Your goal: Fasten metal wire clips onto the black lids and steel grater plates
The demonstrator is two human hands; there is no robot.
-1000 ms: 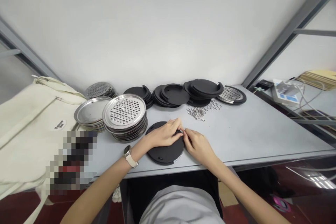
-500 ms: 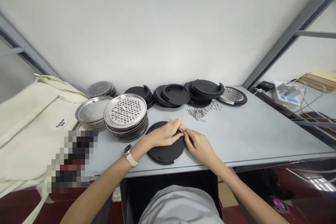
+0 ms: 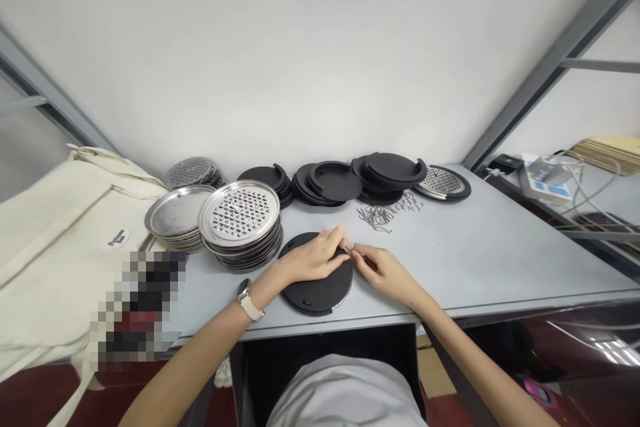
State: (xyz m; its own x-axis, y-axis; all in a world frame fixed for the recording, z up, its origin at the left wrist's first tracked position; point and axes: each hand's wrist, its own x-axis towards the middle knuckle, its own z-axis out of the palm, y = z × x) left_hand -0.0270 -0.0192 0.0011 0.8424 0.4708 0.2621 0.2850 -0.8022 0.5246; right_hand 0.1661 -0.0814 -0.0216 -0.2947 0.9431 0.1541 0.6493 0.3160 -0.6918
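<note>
A black round plate (image 3: 313,292) lies near the table's front edge, with a thin silvery rim showing at its lower right. My left hand (image 3: 320,257) rests over the plate's upper right part, its thumb and fingers pinched at the edge. Beside it on the right, my right hand (image 3: 383,272) has its fingertips pinched together, almost touching the left fingertips. Between the two hands a tiny light bit shows, too small to make out. Behind the hands lie a heap of metal hooks (image 3: 377,215) and some metal rings (image 3: 410,201).
Stacked perforated metal discs (image 3: 240,213) and plain metal discs (image 3: 181,210) stand to the left. Black plates (image 3: 335,180) are piled along the wall. A black-rimmed perforated disc (image 3: 443,183) lies behind right. A cream bag (image 3: 55,240) covers the left side.
My right hand has shifted slightly, its wrist swinging right, with the fingertips still by the plate's edge. My left hand stays in nearly the same place on the plate.
</note>
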